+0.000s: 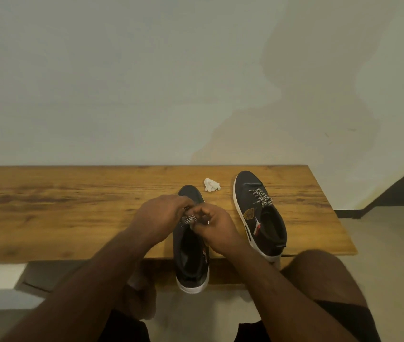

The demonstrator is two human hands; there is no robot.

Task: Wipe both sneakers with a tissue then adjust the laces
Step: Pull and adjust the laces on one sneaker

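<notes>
Both forearms reach up from the lower frame, left hand [161, 213] and right hand [217, 224] meeting at centre, fingers pinched on the laces [188, 219] of one sneaker [191, 262] overhanging the table [72, 206] edge. Two sneakers: the second [260, 213] stands right of centre. One crumpled tissue [211, 185] lies between their toes.

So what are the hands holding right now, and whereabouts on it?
Both the left hand and right hand pinch the black-and-white patterned lace of the near dark sneaker, at its loose ends above the tongue.
</notes>
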